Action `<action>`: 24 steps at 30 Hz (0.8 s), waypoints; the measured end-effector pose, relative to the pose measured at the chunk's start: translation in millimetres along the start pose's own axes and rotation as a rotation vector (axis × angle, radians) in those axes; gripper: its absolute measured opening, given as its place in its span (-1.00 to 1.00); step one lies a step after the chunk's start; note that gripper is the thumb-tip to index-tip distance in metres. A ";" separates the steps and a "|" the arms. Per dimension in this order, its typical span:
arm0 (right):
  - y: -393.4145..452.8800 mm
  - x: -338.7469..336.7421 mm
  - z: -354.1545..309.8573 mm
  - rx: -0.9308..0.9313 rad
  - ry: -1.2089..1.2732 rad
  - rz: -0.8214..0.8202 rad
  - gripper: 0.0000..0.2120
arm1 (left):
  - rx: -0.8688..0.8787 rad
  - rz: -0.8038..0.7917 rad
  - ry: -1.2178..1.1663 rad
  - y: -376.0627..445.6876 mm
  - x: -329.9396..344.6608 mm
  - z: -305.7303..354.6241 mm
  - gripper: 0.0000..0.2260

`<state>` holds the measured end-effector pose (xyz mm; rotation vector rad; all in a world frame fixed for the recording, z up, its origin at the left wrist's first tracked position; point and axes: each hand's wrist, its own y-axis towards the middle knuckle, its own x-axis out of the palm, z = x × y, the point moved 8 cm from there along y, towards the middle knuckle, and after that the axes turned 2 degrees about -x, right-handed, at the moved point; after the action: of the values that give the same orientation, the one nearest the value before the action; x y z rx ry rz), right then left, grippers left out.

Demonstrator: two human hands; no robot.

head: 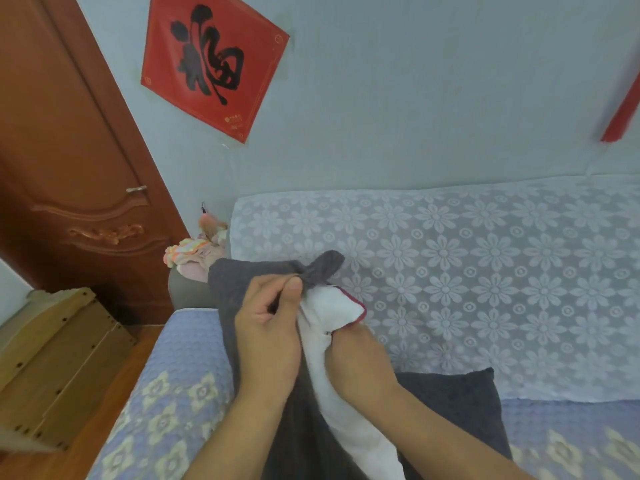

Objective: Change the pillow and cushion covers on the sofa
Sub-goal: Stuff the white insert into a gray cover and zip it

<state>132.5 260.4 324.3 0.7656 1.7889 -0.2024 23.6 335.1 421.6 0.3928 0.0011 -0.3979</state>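
Over a sofa draped in pale blue floral lace (467,258), against a blue-grey wall with a red paper diamond (211,64) beside a brown wooden door (69,150), stands a dark grey fabric cushion cover (235,282). The left hand (270,327) pinches its top edge between thumb and curled fingers. The right hand (360,362) lies on the white inner pillow (329,313), its fingers hidden, so their state cannot be told.

Landmark: sofa (485,271). Both hands sit at its left end, left hand (268,327) and right hand (360,362) touching the upright grey pillow (235,282), which blocks the way to the armrest. Dark cushion (464,403) lies just right of them on the seat. Seat and backrest further right are open. Clothes pile (194,258) tops the armrest; boards (59,358) crowd the floor left of the sofa.
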 end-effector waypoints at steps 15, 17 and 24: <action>7.8 -103.5 26.6 -0.067 0.136 0.317 -0.82 | 0.063 -0.183 -0.032 -27.2 3.2 26.3 -0.83; 2.7 -129.7 21.9 -0.069 0.169 0.491 -0.84 | 0.128 -0.134 0.035 -32.8 0.6 30.0 -0.81; -18.3 -166.3 -1.6 -0.021 0.744 0.553 -0.85 | 0.459 0.004 0.482 -49.8 8.6 49.7 -0.58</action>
<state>148.0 181.1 470.9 1.4067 2.1561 0.5336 9.0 271.0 448.4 0.9352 0.3840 -0.2888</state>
